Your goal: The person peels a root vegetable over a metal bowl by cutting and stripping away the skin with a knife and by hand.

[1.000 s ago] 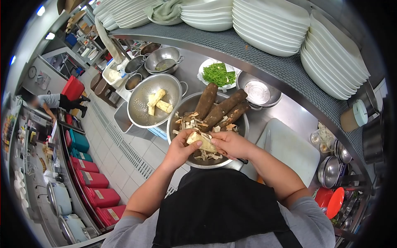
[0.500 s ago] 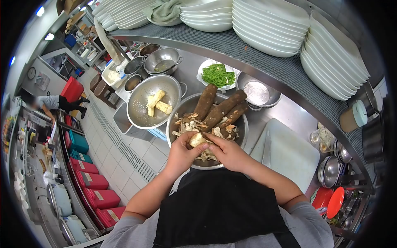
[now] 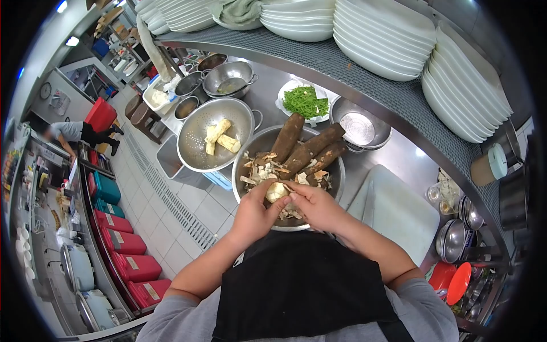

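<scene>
My left hand (image 3: 255,210) is wrapped round a pale, peeled root piece (image 3: 277,192), held over a steel bowl (image 3: 341,176). My right hand (image 3: 315,205) is closed against the piece's right side, thumb and fingers pinched together. A thin dark edge shows at its fingertips, too small to name. Several long brown unpeeled roots (image 3: 312,150) lean in the bowl above my hands. Pale and brown peelings (image 3: 265,169) lie around and below them. To the left, a steel colander (image 3: 191,132) contains peeled pale pieces (image 3: 217,132).
Right of the bowl lies a white cutting board (image 3: 404,211). Behind stand a plate of chopped greens (image 3: 306,102) and a steel pan (image 3: 359,126). A metal shelf with stacked white dishes (image 3: 382,43) overhangs the counter. Another person (image 3: 71,132) bends at the far left.
My view has shifted slightly, so the bowl and counter appear a little to the right. My right hand has shifted against the root piece, and more of its pale surface shows.
</scene>
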Demonstrator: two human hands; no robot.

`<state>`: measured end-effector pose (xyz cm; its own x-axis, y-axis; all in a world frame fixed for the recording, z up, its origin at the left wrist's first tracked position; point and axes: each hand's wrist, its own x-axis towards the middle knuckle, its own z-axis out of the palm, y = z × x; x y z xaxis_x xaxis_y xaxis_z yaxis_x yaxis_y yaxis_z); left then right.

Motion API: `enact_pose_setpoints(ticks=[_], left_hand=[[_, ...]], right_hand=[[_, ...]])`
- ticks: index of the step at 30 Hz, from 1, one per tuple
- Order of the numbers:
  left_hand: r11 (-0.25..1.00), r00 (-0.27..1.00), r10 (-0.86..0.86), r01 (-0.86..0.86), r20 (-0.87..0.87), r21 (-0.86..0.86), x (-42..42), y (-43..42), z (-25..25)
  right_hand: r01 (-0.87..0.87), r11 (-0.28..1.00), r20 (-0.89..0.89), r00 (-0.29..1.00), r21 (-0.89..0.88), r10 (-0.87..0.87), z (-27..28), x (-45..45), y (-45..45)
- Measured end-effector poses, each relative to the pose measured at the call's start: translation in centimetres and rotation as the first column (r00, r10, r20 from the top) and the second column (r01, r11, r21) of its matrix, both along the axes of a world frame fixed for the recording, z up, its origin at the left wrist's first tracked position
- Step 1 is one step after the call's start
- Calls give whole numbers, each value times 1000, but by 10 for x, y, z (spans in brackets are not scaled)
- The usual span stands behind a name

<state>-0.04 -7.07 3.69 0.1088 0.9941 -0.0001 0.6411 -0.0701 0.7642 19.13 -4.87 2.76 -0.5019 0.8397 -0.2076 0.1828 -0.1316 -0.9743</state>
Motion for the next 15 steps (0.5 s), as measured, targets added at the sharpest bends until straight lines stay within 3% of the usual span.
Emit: enact_pose_setpoints(ticks=[1, 3, 4, 6, 10, 15], left_hand=[[1000, 1000, 3, -3, -1, 1, -3, 2, -6], [995, 942, -77, 91, 327, -28, -9, 7, -20], [995, 941, -80, 95, 328, -28, -11, 7, -21], [966, 780, -107, 229, 616, -121, -13, 8, -18], [942, 744, -128, 299, 656, -155, -19, 10, -19], [936, 720, -214, 345, 660, -73, -22, 10, -20]], right_hand=[[1, 1000, -12, 1000, -27, -1, 2, 1, 4], [-88, 955, -92, 994, -283, 64, 12, 11, 10], [-85, 955, -91, 994, -283, 61, 15, 13, 11], [-110, 939, -128, 989, -327, 71, 19, 15, 11], [-150, 893, -200, 977, -425, 69, 14, 19, 14], [-191, 868, -304, 951, -459, 48, 8, 23, 10]])
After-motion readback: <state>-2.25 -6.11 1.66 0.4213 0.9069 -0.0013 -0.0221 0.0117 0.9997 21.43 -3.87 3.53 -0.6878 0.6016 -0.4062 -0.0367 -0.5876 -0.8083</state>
